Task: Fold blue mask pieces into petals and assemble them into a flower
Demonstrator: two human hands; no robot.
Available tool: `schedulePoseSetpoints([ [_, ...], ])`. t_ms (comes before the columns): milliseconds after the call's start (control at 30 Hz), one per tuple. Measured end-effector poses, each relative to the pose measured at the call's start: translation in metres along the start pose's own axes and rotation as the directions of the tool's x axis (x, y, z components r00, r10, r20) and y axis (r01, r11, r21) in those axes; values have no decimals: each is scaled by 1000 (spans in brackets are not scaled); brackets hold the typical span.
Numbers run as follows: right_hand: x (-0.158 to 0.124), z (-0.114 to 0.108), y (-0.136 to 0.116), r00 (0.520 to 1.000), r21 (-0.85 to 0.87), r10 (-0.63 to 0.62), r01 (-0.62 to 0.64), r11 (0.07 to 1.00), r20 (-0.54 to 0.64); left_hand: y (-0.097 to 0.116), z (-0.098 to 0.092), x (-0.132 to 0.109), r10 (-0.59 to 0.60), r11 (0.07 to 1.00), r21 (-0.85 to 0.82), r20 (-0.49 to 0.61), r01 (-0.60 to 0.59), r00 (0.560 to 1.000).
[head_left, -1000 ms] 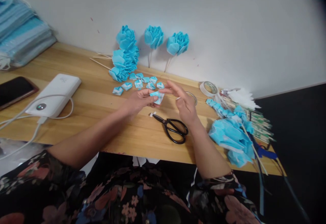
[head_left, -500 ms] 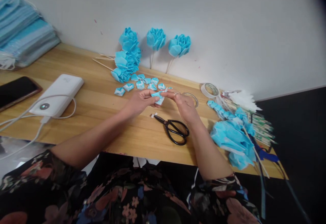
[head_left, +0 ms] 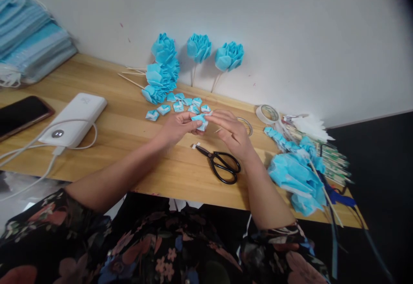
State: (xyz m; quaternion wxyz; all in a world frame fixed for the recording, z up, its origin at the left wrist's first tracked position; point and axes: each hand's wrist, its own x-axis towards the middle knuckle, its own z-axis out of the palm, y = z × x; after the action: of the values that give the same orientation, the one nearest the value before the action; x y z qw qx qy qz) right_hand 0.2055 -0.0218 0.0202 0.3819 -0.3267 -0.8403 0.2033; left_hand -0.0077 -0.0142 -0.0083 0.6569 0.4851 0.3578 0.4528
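Note:
My left hand [head_left: 177,128] pinches a small folded blue petal piece [head_left: 200,121] above the wooden table [head_left: 129,146]. My right hand [head_left: 232,134] meets it from the right, fingertips pinching the same piece's upper edge. Several more folded blue petals [head_left: 180,103] lie in a loose row just behind the hands. Black scissors [head_left: 219,163] rest on the table right below my right hand, blades pointing left.
Blue paper flowers on sticks [head_left: 198,49] lean against the wall, more lie in a pile [head_left: 159,79]. Tape rolls [head_left: 267,114], blue scraps [head_left: 297,176] and sticks are at the right. A white power bank [head_left: 75,118], a phone [head_left: 19,114] and stacked masks [head_left: 29,38] are at the left.
My right hand, open and spread a second ago, has closed in and now pinches the blue piece that my left hand holds. The left hand stayed in place.

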Motion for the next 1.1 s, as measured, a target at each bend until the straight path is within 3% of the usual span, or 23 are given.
schedulePoseSetpoints([
  [233,-1,0,-3,992,123,124,-120,985,-26,3,1,-2,-15,1000,11,-27,15,1000],
  [467,-1,0,-1,981,294,183,-156,943,-67,3,1,-2,-30,999,34,-17,31,999],
  [600,0,0,-3,971,301,220,-183,936,-94,2,0,-1,-29,999,38,-23,30,999],
  [1100,4,-5,-6,999,6,-39,40,999,-34,-2,-2,2,-72,996,-57,8,72,997],
])
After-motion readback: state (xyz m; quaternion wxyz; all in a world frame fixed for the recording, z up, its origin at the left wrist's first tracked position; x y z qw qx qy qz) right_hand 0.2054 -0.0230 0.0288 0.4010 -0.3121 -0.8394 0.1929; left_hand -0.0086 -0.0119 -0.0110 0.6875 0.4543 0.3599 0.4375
